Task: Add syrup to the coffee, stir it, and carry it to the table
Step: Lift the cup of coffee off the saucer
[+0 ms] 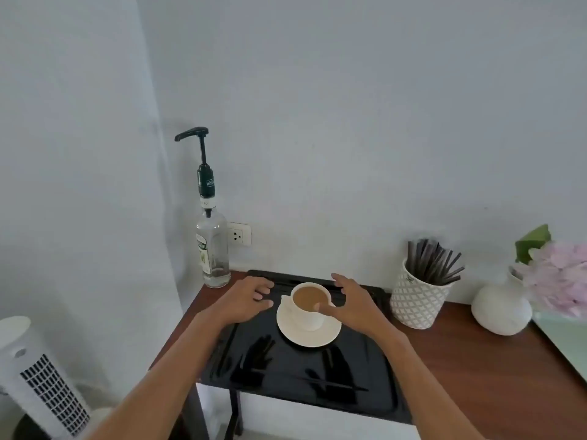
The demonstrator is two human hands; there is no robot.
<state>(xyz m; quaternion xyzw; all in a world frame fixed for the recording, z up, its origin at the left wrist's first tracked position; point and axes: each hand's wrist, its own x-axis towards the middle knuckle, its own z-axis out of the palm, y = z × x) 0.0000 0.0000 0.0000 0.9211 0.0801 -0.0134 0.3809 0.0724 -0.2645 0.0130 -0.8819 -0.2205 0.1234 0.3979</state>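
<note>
A white cup (309,315) of milky coffee stands on a white saucer (309,336), on a glossy black tray (349,385). My left hand (246,301) hovers just left of the cup, fingers spread, holding nothing. My right hand (346,301) is spread to the cup's right, its thumb at the rim and fingers arched over the far side. A clear syrup bottle (212,249) with a black pump stands in the back left corner, apart from both hands. A thin black stirrer (330,383) lies on the tray's near part.
A patterned white pot (417,301) holds several dark stirrers right of the tray. Beyond it stand a white vase (502,308) and pink flowers (559,277). The brown wooden tabletop (476,376) meets the wall; a socket (238,237) sits behind the bottle. A white tower fan (38,376) stands lower left.
</note>
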